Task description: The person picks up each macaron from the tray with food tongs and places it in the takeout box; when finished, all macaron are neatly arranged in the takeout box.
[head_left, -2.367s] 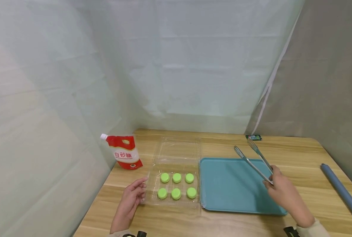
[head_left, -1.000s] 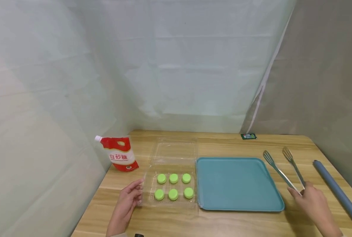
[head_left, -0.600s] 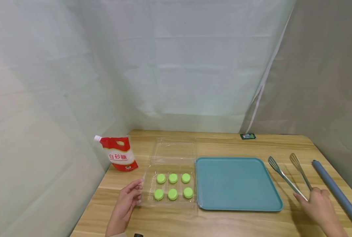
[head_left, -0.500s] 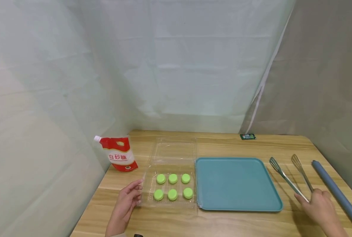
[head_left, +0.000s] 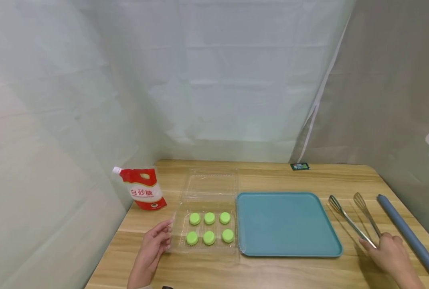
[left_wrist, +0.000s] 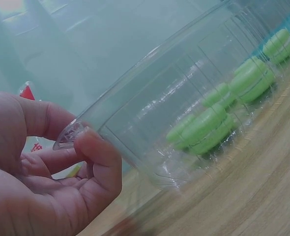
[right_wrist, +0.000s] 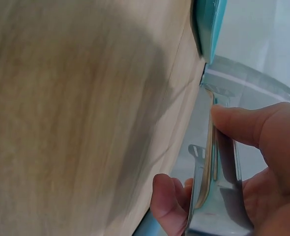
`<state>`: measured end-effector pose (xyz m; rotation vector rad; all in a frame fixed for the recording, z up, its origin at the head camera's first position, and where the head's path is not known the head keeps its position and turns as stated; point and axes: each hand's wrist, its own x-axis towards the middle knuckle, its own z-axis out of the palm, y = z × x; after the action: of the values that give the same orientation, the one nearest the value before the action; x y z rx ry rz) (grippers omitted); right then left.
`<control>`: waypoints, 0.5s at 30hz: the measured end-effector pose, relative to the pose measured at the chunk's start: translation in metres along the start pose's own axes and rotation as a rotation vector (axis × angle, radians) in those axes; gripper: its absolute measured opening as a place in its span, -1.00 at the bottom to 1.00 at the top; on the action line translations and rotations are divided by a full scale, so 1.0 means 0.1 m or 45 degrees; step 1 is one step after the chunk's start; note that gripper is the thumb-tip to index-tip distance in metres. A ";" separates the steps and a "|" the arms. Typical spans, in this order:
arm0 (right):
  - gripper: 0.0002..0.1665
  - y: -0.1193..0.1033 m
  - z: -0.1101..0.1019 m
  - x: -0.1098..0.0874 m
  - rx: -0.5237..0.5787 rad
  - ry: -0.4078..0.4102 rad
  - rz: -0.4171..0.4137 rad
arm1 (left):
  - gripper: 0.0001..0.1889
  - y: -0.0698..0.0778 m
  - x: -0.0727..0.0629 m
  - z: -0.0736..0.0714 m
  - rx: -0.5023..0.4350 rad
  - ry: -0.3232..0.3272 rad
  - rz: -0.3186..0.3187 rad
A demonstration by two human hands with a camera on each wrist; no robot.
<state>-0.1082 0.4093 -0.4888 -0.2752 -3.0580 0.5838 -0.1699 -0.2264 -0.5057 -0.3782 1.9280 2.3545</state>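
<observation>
My left hand (head_left: 151, 245) pinches the near-left rim of a hinged clear plastic box (left_wrist: 135, 98) between thumb and finger. The box's lid (head_left: 211, 184) is folded back. Inside the box sit several green macarons (head_left: 209, 238) in two rows. My right hand (head_left: 389, 253) grips metal tongs (right_wrist: 218, 191) near their joined end, right of the blue tray (head_left: 288, 224). The two slotted tips of the tongs are spread apart, with nothing between them. In the right wrist view the tongs are held over the wooden table (right_wrist: 76, 118), which carries their shadow.
A red and white sugar pouch (head_left: 144, 190) stands at the back left. Along the right edge lies a long blue-grey roll (head_left: 411, 237). A small green card-like item (head_left: 300, 166) lies at the back. Pale curtains (head_left: 236, 80) surround the table.
The right hand has carried the tongs from above the blue tray to the tray's right side and nearer the body. The left hand stays at the box rim. The head view shifts slightly.
</observation>
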 end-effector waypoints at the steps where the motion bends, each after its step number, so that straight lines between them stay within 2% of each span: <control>1: -0.38 0.01 0.00 0.01 0.002 -0.015 0.000 | -0.50 0.00 0.00 0.00 -0.002 0.000 -0.001; 8: -0.39 0.07 0.02 -0.01 -0.007 -0.103 0.023 | -0.51 -0.01 0.00 -0.02 0.014 0.027 -0.037; 15: -0.37 0.11 0.03 0.00 0.008 -0.140 0.070 | -0.53 0.00 0.00 0.01 0.001 0.016 -0.010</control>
<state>-0.1062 0.4180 -0.4954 -0.3394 -3.1624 0.6320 -0.1696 -0.2257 -0.5060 -0.4005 1.9286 2.3523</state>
